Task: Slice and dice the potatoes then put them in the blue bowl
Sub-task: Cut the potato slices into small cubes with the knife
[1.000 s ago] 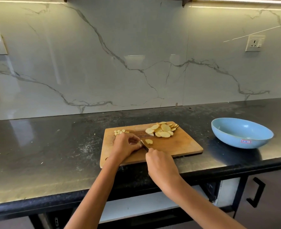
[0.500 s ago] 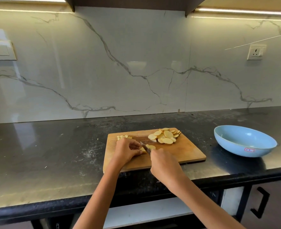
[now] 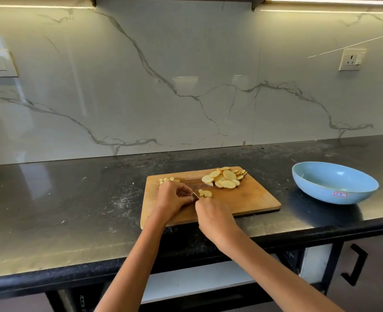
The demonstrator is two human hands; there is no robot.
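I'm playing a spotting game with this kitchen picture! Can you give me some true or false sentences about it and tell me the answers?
1. The blue bowl has potato in it. False: it looks empty.
2. A pile of potato slices lies on the cutting board. True.
3. The bowl stands to the left of the board. False: it stands to the right.
4. Both hands, left hand and right hand, are over the board. True.
5. The board is blue. False: it is wooden brown.
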